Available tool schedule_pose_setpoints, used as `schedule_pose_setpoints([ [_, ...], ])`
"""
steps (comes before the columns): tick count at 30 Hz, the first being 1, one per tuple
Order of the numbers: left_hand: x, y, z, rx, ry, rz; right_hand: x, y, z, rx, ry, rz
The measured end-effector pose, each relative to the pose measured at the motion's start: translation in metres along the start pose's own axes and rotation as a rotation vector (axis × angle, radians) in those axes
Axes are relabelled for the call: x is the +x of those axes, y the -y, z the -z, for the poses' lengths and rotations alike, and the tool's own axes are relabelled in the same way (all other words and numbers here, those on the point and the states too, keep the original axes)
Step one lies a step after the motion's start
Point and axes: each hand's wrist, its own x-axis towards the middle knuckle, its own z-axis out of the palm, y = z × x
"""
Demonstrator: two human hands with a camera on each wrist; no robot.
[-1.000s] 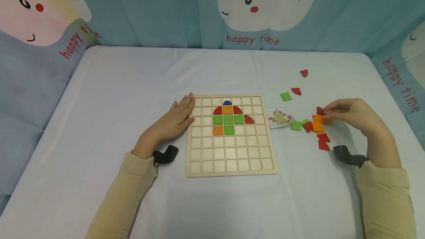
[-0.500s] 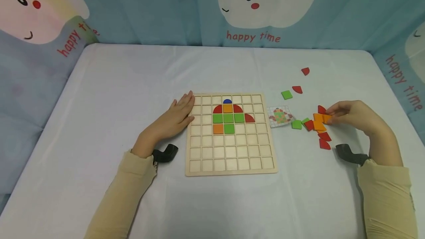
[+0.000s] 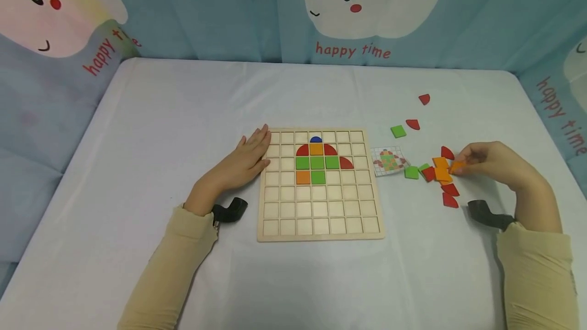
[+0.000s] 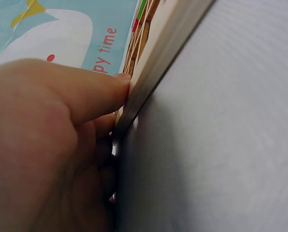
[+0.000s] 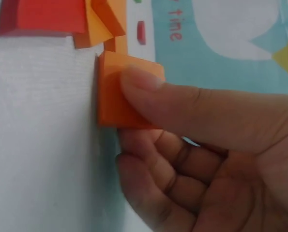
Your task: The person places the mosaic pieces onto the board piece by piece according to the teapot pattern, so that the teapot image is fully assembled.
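My left hand [image 3: 236, 168] lies with fairly straight fingers along the left edge of a wooden grid board [image 3: 288, 211]; in the left wrist view its thumb [image 4: 98, 92] touches the board's side. Set in the board's upper cells are a blue half-round tile [image 3: 316, 139] and several red, orange and green tiles. At the right, my right hand [image 3: 500, 167] pinches an orange square tile [image 5: 113, 104] between thumb and fingers, just beside a small pile of orange tiles [image 3: 442, 174]. The tile's far face is hidden by the fingers.
A small printed pattern card [image 3: 388, 161] lies against the board's right side. Around the pile are red quarter-round tiles [image 3: 450, 200] and green square tiles [image 3: 411, 172]. Farther back lie another green tile [image 3: 398, 131] and two red ones [image 3: 424, 99]. A blue curtain [image 3: 229, 14] hangs behind the white table.
My right hand has drawn the orange tile slightly rightward, away from the pile, and now pinches it. The left hand stays at the board's edge. The head view has shifted a little.
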Motion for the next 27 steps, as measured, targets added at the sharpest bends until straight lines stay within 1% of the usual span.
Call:
schedule_pose_setpoints([
  [4,-0.001,0.001,-0.001,0.004,0.002,0.006,0.000,-0.005,0.001,0.041,-0.039,0.021],
  [7,-0.001,0.001,-0.002,0.007,0.000,0.010,0.002,-0.009,-0.001,0.065,-0.116,0.039],
  [9,-0.001,0.002,-0.002,0.007,-0.002,0.009,0.003,-0.012,-0.001,0.095,-0.146,0.052],
  [10,-0.001,0.002,-0.002,0.007,-0.004,0.007,0.003,-0.012,-0.001,0.108,-0.170,0.043],
  [13,0.000,0.002,-0.002,0.011,-0.005,0.003,0.000,-0.005,0.000,0.118,-0.212,0.037],
  [16,0.000,0.001,-0.001,0.014,-0.005,0.005,-0.005,0.007,0.000,0.117,-0.246,0.012],
  [21,0.000,0.000,0.000,0.011,-0.003,0.004,-0.012,0.024,0.001,0.143,-0.265,0.007],
  [27,0.000,0.000,-0.001,0.016,0.000,0.008,-0.016,0.035,-0.001,0.184,-0.263,0.021],
])
